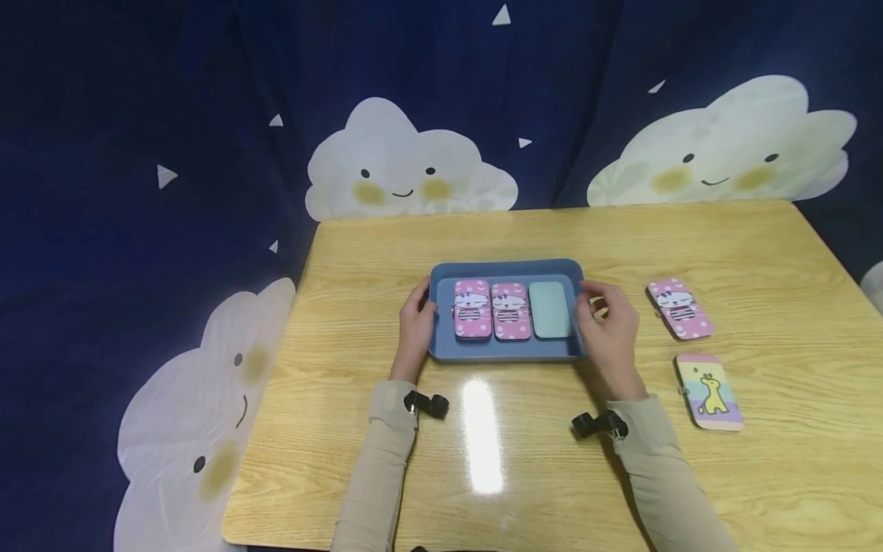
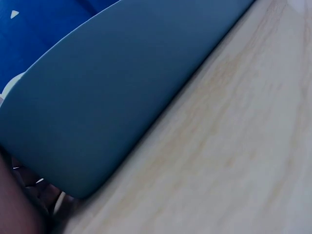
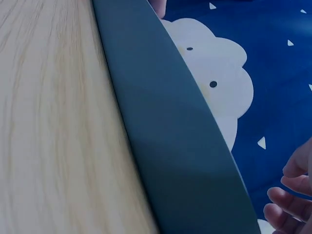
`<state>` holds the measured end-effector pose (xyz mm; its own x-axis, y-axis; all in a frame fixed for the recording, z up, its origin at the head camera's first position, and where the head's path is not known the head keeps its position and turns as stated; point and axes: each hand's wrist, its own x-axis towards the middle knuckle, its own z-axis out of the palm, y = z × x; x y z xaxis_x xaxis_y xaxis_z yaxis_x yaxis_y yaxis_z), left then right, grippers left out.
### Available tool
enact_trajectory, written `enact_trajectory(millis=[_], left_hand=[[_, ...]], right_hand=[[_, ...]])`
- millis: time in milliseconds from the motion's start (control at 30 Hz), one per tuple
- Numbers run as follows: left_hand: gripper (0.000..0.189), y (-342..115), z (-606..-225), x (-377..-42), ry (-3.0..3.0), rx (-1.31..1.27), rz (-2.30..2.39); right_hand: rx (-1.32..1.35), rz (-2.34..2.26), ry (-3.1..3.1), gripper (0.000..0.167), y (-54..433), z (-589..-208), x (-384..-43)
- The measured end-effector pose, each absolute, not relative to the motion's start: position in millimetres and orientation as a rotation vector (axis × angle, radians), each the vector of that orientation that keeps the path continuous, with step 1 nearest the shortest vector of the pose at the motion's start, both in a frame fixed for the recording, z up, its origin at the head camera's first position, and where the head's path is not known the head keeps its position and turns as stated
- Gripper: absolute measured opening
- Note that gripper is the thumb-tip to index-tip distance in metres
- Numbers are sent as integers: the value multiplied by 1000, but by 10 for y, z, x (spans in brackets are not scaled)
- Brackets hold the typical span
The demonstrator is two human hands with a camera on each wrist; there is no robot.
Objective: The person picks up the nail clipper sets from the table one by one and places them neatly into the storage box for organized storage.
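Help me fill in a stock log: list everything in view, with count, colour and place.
Backdrop: 1, dark blue, behind and to the left
Clouds: at least 4, white, on the backdrop
Triangles: at least 6, white, on the backdrop
Table: 1, light wood, in front of the backdrop
Tray: 1, blue, mid-table
Pink cat cases: 3, pink and white, two in the tray, one right of it
Green case: 1, pale green, tray's right side
Giraffe case: 1, pastel bands, right of the tray
Wrist devices: 2, black, one per wrist
Sleeves: 2, beige, both arms
Left hand: 1, bare, tray's left end
Right hand: 1, bare, tray's right end
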<state>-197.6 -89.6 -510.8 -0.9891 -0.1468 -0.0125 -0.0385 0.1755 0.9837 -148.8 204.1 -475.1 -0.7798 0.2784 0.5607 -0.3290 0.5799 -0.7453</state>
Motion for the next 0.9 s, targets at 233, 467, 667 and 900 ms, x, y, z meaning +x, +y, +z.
enact_trajectory(millis=[233,467,667,900], left_hand=[[53,-888,-5120,-1982,-2350,197,-1976],[53,-894,-5104,-1982,-2336,195,-1973],[53,-898,-5103,-1981,-2332,183,-1978],[53,-898,-5107,-1983,-2341,201,-1987]], right_hand=[[-73,1203,-2146,24,2250,-4792,-1367],[-147,1180,-2188,25,2441,-4841,-1254],[-210,1130,-2206,26,2581,-4867,-1151],[-409,1151,-2194,25,2753,-4857,-961]])
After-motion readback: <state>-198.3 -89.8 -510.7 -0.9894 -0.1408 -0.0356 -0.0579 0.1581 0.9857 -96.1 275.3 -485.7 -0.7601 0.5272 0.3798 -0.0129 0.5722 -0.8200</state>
